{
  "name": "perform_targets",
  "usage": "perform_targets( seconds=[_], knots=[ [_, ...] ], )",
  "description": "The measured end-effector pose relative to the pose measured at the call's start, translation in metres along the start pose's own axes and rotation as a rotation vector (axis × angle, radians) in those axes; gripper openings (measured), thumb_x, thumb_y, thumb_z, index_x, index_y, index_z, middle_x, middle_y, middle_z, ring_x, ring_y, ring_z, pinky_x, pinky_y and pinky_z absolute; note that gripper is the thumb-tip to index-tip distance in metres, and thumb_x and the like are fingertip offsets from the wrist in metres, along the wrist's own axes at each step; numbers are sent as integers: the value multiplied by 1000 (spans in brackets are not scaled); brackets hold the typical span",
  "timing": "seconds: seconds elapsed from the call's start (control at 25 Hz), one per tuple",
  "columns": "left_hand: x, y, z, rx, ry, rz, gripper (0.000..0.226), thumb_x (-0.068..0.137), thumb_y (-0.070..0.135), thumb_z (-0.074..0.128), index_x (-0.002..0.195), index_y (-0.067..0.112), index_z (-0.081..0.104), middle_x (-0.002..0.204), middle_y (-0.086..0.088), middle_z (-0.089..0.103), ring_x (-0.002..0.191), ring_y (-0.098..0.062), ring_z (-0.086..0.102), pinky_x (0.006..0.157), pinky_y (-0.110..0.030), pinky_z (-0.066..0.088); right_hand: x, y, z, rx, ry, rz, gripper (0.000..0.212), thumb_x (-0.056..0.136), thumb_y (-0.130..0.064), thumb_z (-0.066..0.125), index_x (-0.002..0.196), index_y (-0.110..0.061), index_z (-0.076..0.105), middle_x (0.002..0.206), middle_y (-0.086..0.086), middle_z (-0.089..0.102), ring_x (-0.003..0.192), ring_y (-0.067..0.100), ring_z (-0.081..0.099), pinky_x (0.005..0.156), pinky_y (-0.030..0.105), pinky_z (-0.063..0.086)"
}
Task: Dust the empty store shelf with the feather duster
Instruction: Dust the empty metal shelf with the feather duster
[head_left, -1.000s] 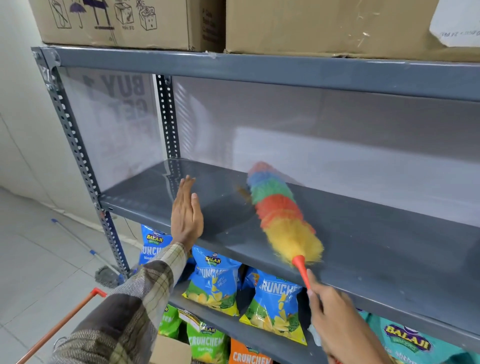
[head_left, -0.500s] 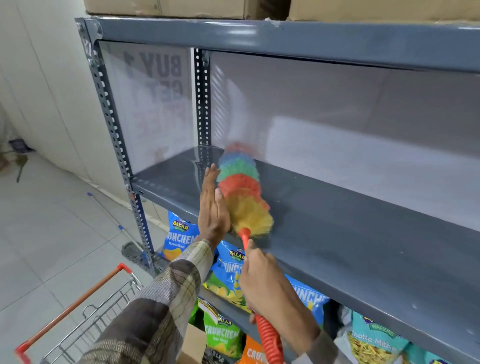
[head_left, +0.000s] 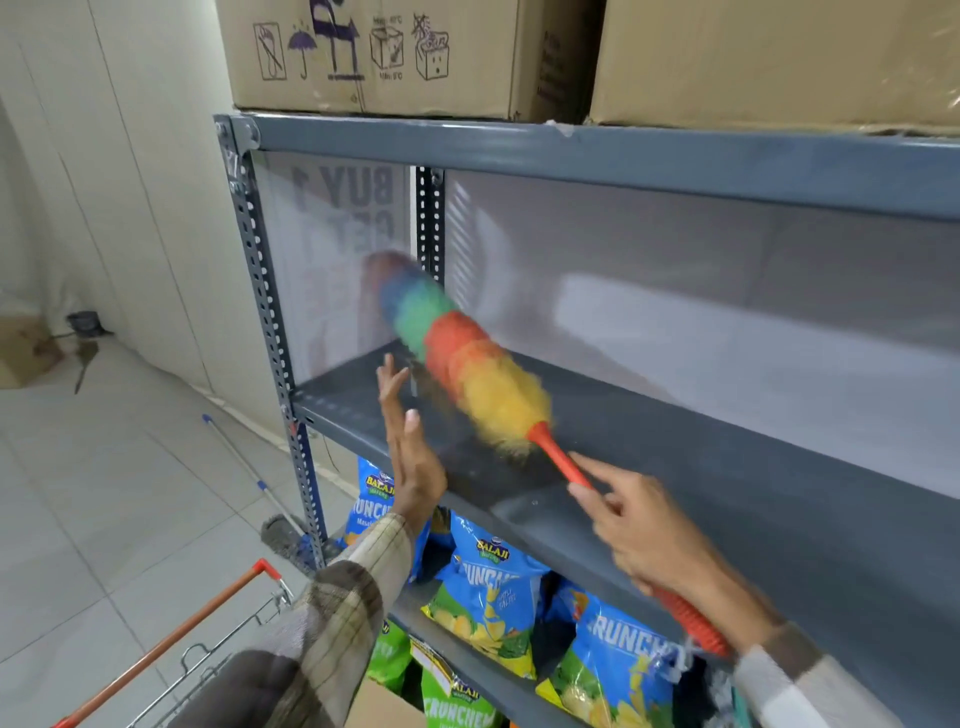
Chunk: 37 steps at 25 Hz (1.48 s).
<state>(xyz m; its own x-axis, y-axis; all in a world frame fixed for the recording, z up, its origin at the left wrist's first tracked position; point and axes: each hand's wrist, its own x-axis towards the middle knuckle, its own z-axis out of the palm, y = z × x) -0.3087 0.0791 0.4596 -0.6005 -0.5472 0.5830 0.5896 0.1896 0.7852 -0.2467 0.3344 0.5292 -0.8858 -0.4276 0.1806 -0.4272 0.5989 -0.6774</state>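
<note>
Duster: the feather duster (head_left: 457, 358), fluffy bands of blue, green, red and yellow on a ribbed orange handle, is slanting across the frame's centre, blurred, its head lifting above the shelf (head_left: 727, 467)
Shelf: smooth grey metal; perforated uprights; bare
Right hand: the right hand (head_left: 654, 540) is gripping the handle, forefinger pointing along it
Left hand: the left hand (head_left: 410, 457) is standing flat and open-fingered, just beside the duster
Surroundings: cardboard boxes (head_left: 374, 52) are sitting above; glossy snack bags (head_left: 488, 587) are crowding below; a wire trolley (head_left: 208, 649) is showing lower left
</note>
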Motion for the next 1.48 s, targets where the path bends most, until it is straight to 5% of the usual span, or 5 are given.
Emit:
perform_targets(
  seconds=[0.32,0.44,0.72,0.88,1.48],
  knots=[
    [-5,-11,7,43,-35,144,51,98,24,29,144,5,43,171,-3,23,161,-20,17,128,-32,19,-8,67,-53,-223,-82,-116,42,100,-23,56,124,-57,58,74,-48,59,70,-20,59,66,1,44],
    [-10,-17,14,178,-80,156,50,99,24,28,146,15,44,170,5,26,161,-17,18,128,-32,19,8,94,-43,-307,-206,-11,38,99,-31,53,126,-57,55,113,-57,52,104,9,71,91,39,58],
    [-3,-22,13,426,-266,64,52,104,37,21,155,31,31,171,11,22,160,-1,7,126,-17,9,75,133,-64,-478,-47,157,38,95,-28,49,127,-40,65,109,-25,74,78,8,70,70,29,53],
    [-2,-18,14,462,-321,38,53,103,41,18,154,35,29,169,17,20,160,1,5,128,-22,8,91,149,-84,-500,0,230,43,92,-15,50,123,-35,70,43,-29,47,43,-6,35,48,14,26],
    [-2,-15,13,468,-308,84,51,104,31,23,155,34,30,172,16,16,160,-1,4,128,-24,9,15,108,-143,-167,233,-30,38,98,-32,51,127,-55,60,69,-16,64,59,5,50,57,25,46]
  ],
)
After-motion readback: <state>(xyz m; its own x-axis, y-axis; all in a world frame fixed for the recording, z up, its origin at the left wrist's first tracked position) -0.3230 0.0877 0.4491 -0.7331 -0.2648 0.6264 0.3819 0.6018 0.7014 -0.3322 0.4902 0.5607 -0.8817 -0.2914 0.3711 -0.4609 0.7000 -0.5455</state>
